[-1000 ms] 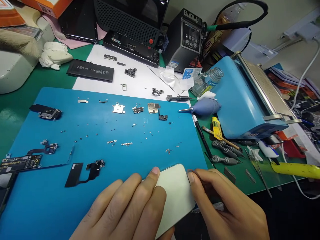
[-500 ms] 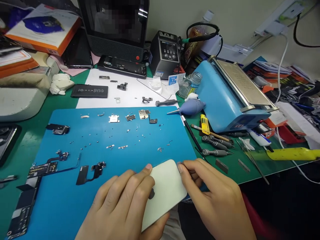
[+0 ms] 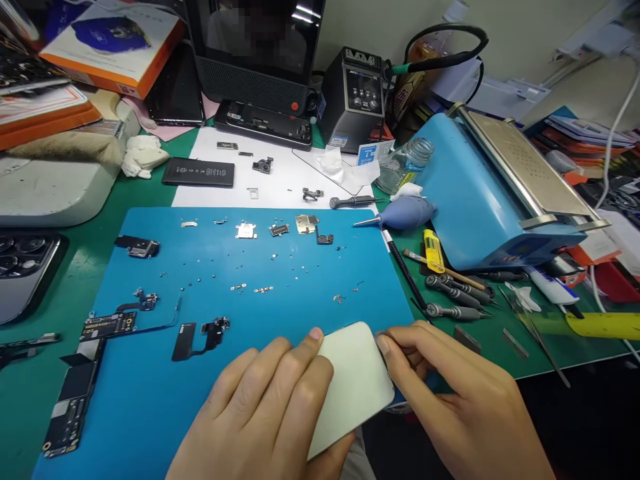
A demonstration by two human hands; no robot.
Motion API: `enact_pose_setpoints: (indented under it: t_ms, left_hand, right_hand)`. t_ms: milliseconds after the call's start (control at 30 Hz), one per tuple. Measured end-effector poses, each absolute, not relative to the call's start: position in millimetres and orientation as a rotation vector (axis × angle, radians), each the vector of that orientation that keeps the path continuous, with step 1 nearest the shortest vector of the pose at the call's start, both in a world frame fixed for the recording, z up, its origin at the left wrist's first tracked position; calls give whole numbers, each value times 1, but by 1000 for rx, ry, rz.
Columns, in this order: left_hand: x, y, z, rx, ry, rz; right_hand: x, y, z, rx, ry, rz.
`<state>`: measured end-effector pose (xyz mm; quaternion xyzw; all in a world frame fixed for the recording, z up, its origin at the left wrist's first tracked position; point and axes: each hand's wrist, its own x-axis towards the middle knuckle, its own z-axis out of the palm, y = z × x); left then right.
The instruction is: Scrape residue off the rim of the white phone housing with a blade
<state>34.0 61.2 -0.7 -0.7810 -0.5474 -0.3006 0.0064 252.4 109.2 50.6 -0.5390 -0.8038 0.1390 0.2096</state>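
Note:
A pale green phone back housing (image 3: pixel 353 380) is tilted above the front of the blue mat, its back face upward. My left hand (image 3: pixel 265 407) is closed around it, fingers across the back and the thumb underneath. At the housing's right edge, near the top corner, my right hand (image 3: pixel 450 393) makes a pinch with thumb and index finger. Whatever sits between those fingertips is too small or hidden to make out. Left of my hands, a flex cable part (image 3: pixel 203 337) and a long phone logic board (image 3: pixel 80 387) lie on the mat.
Tiny screws and metal brackets are spread over the blue mat (image 3: pixel 150 413). Behind it are a battery (image 3: pixel 199 173), a jar (image 3: pixel 405 167) and a blue air blower (image 3: pixel 407 212). Screwdrivers (image 3: pixel 457 311), tweezers (image 3: pixel 540 337) and a blue heating machine (image 3: pixel 445 193) stand to the right.
The camera has swung slightly left, so the whole bench appears shifted right. Both hands keep the same hold at the housing, with no clear movement between them.

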Motion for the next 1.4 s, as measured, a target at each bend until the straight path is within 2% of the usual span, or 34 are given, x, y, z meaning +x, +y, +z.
enact_pose_setpoints:
  t_ms: [533, 867, 1400]
  left_hand:
    - [30, 60, 0, -2496, -1730, -989]
    - [29, 59, 5, -2519, -1717, -884]
    - [32, 55, 5, -2503, -1841, -875]
  right_hand:
    - [247, 103, 37, -1565, -2116, 317]
    - [240, 107, 42, -1603, -2117, 286]
    - [254, 115, 51, -1476, -2265, 432]
